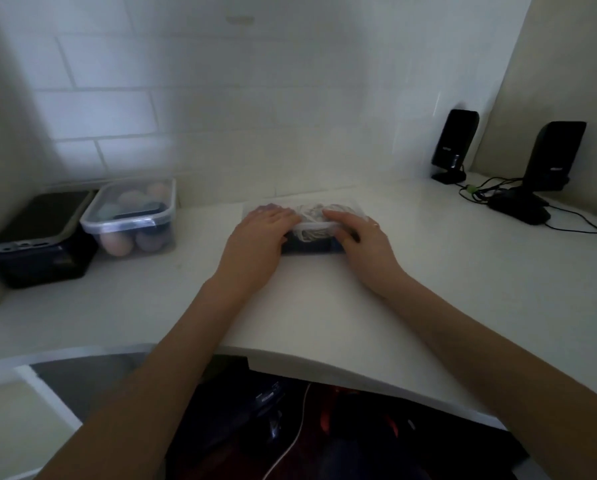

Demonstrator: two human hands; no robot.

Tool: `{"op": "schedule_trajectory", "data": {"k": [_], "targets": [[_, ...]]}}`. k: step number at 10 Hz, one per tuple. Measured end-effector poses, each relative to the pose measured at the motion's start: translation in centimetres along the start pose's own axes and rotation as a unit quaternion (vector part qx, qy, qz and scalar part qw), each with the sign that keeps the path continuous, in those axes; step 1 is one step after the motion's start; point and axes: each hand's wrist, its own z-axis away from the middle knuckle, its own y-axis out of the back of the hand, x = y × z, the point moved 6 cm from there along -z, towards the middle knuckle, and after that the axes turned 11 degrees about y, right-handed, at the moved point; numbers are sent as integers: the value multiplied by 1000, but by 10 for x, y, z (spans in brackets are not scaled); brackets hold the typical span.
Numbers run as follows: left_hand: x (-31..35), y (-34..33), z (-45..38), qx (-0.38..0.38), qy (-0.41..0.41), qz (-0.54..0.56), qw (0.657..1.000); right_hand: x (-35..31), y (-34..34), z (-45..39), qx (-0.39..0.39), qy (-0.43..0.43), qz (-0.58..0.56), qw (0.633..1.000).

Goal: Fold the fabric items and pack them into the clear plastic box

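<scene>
At the far left of the bench point(446, 271) a dark case point(40, 233) sits beside a lidded container point(130, 220) of rounded pastel things; both lie well apart from your work. Your left hand point(260, 230) lies flat, fingers straight, pressing on the left part of the clear plastic box point(312, 226) in the middle of the bench. Pale fabric point(312, 214) is bunched inside over something dark. Whether a lid is on, I cannot tell. Your right hand point(357, 233) curls over the box's right end, thumb at the near rim, gripping it. Soft cloth will likely spring back, and the light, smooth box may slide, so press evenly and hold it by the rim. Two black speakers point(456, 147) with cables stand far right.
</scene>
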Motion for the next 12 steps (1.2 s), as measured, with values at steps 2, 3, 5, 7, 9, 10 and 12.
{"op": "schedule_trajectory", "data": {"k": [2,3,5,7,9,10,12], "targets": [[-65,-10,-26,43,66,-82,994,-7,-71,-45,-8,28,33,999],[-84,-12,-40,59,129,-143,980,-8,-97,-64,-42,33,65,996],[-117,-21,-59,34,223,-144,963,-4,-130,-97,-80,54,57,994],[-128,-21,-62,69,225,-179,955,12,-138,-113,-121,49,14,991],[-129,-24,-63,72,219,-187,955,8,-138,-108,-135,63,-17,989],[-127,-19,-59,71,214,-154,962,0,-127,-101,-112,51,-83,989],[-90,11,-49,98,127,105,981,-4,-68,-117,43,91,-163,982]]}}
